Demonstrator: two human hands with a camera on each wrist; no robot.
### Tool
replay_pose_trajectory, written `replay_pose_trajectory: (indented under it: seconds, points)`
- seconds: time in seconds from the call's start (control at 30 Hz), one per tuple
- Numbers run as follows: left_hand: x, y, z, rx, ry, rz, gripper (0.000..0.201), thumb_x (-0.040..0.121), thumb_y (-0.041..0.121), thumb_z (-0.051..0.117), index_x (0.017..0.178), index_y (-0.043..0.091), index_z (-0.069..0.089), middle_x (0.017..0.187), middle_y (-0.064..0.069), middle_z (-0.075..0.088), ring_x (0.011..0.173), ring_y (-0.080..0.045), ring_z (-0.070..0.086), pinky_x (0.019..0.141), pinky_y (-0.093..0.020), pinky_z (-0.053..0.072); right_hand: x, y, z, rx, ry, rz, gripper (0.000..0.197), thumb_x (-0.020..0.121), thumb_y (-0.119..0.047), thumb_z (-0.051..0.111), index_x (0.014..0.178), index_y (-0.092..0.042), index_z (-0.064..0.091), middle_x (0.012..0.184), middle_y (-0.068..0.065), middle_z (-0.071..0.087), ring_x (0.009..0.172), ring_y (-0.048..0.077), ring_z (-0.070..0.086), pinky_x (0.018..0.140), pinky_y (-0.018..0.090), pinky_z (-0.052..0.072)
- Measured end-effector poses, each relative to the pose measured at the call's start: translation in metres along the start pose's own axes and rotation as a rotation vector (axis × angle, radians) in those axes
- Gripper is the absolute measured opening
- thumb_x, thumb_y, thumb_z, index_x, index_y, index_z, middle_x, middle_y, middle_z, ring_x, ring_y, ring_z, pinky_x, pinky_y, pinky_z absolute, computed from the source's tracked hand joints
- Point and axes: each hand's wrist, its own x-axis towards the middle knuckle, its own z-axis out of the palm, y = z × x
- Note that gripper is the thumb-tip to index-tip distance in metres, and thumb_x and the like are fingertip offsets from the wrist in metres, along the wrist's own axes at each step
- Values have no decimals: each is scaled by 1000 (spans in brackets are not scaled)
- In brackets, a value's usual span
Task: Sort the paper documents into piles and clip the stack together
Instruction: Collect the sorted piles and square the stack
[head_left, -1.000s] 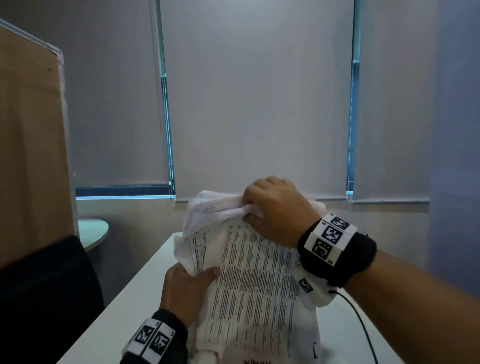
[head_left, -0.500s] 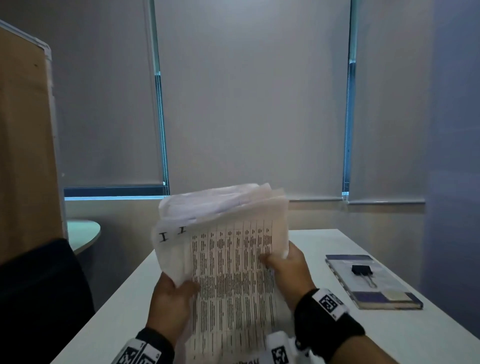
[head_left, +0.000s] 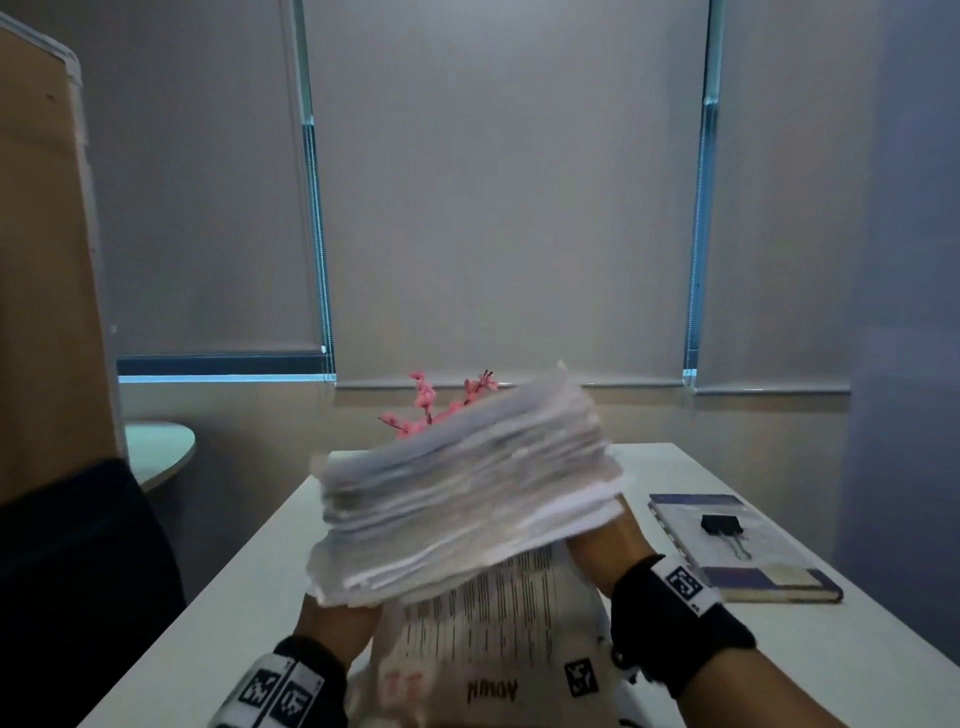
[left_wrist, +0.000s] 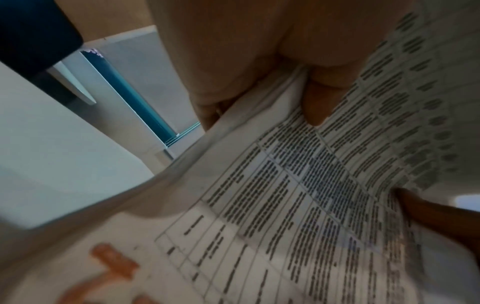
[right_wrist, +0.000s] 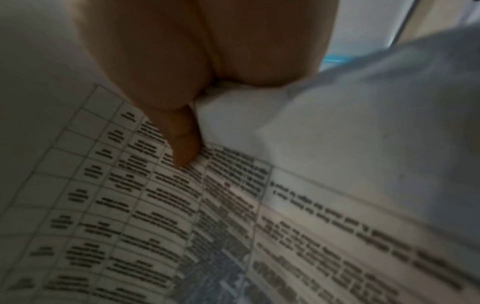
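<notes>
At the far left of the head view we see a brown board (head_left: 44, 260) standing upright, a dark chair back (head_left: 78, 587) below it, and just to its right the rounded edge of a small pale side table (head_left: 156, 449). Moving toward the lower centre, our left hand (head_left: 332, 626) grips the left edge of the stack of papers (head_left: 462, 488); the left wrist view shows its thumb (left_wrist: 318, 102) pressed on the printed top sheet while the fingers go behind the pile. The stack itself fills the middle of the frame, thick, blurred, lifted above the white table (head_left: 857, 654) and tilted so that its fanned edges face us, with a sheet of printed columns hanging down beneath it. Behind the stack, at upper centre, a sprig of pink flowers (head_left: 431, 402) pokes out. To the right, our right hand (head_left: 605, 545) clasps the stack's right edge, and in the right wrist view its thumb (right_wrist: 182, 142) lies on the printed table of the top sheet. At centre right of the frame a notebook (head_left: 737, 545) lies flat on the table, well apart from the hands, and a black binder clip (head_left: 722, 526) rests on its cover.
</notes>
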Motion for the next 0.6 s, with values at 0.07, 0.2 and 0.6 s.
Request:
replay_pose_trajectory:
  seconds: [0.07, 0.2, 0.6]
  points:
    - [5, 6, -2, -32, 22, 42, 49, 87, 34, 64, 126, 4, 67, 114, -12, 74, 106, -31, 64, 86, -29, 50, 8, 0, -1, -11, 78, 2, 8, 74, -12, 76, 81, -9, 73, 79, 0, 73, 81, 27, 69, 83, 38, 56]
    - [3, -11, -6, -47, 153, -242, 108, 71, 28, 91, 156, 13, 26, 150, -19, 46, 117, -33, 57, 98, -44, 47, 17, 1, 1, 383, 251, 156, 24, 80, 2, 70, 103, -4, 71, 100, 17, 75, 96, 40, 69, 90, 56, 54]
    - [3, -28, -34, -672, 12, -149, 29, 85, -3, 59, 112, 0, 67, 109, -22, 75, 95, -40, 73, 84, -50, 58, -15, 45, -5, 680, 217, 360, 22, 76, -1, 67, 99, -1, 67, 101, 19, 71, 84, 35, 68, 85, 49, 51]
